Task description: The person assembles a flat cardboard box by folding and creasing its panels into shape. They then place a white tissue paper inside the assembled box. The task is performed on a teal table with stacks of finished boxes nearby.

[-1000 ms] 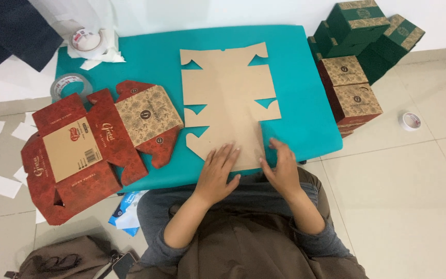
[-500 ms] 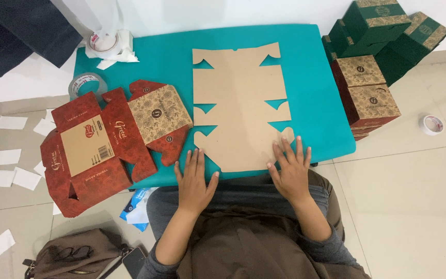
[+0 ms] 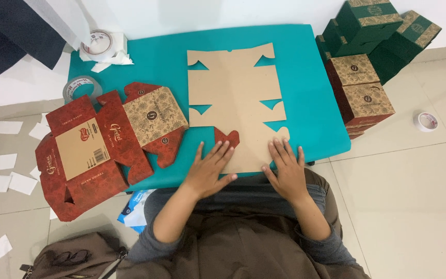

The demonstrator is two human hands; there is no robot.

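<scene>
Flat cardboard box blank (image 3: pixel 236 98) lies plain side up on the teal tabletop (image 3: pixel 305 77), its near edge pressed under the left hand (image 3: pixel 210 170) and right hand (image 3: pixel 285 168). Both hands are spread flat, nothing gripped. Likely light, thin, bendable at the creases; best taken by the edges or flaps.

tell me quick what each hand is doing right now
Left hand: open, fingers spread, flat on the near edge of the flat brown die-cut cardboard box blank.
Right hand: open, palm down on the same blank, gripping nothing.

Home packing corner: tiled floor (image 3: pixel 414 206), stacked boxes (image 3: pixel 367 67), tape rolls (image 3: pixel 81 88).
</scene>
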